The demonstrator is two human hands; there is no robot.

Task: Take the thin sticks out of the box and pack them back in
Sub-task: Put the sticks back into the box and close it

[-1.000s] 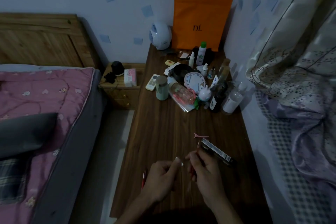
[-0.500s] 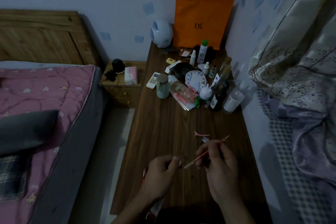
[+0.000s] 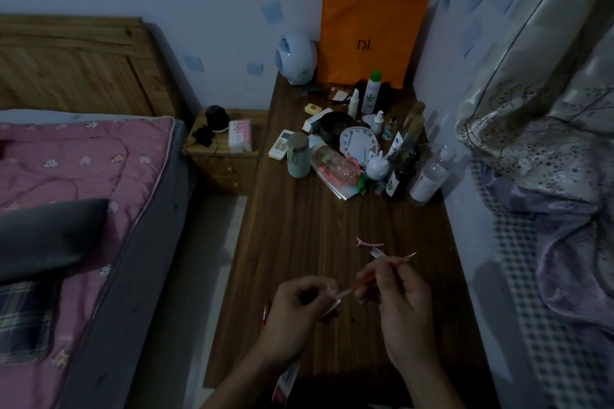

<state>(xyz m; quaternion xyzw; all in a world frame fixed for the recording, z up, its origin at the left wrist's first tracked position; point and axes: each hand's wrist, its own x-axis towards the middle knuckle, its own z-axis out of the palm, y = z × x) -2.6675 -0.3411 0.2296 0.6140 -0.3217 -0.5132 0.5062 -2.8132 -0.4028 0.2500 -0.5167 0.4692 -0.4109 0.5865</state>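
Right hand (image 3: pixel 398 305): fingers curled, thumb and forefinger pinching a thin red stick (image 3: pixel 360 285) near its middle.
Left hand (image 3: pixel 295 312): also curled, with its fingertips closing on the stick's pale near end. I read that as a pinch, though the dim light blurs the contact.
Stick: held slanted above the surface between both hands, far tip up and to the right, outside its box.
Box: a slim dark box with a pale end (image 3: pixel 377 253) lies just beyond the right hand, which hides most of it.
Handling: I judge the stick almost weightless, stiff, easy to snap and smooth enough to roll. I would grip it lightly at mid-shaft, guide the tip with the other hand, and avoid bending it.
Surface: a long, narrow dark wood-grain surface (image 3: pixel 299 242). A pink hair clip (image 3: pixel 370 243) lies beside the box, and bottles and jars crowd the far end.
Room: dim. An orange fabric bag (image 3: pixel 372 33) leans on the wall, and a bed with a pink quilt (image 3: pixel 83 169) is on the left.
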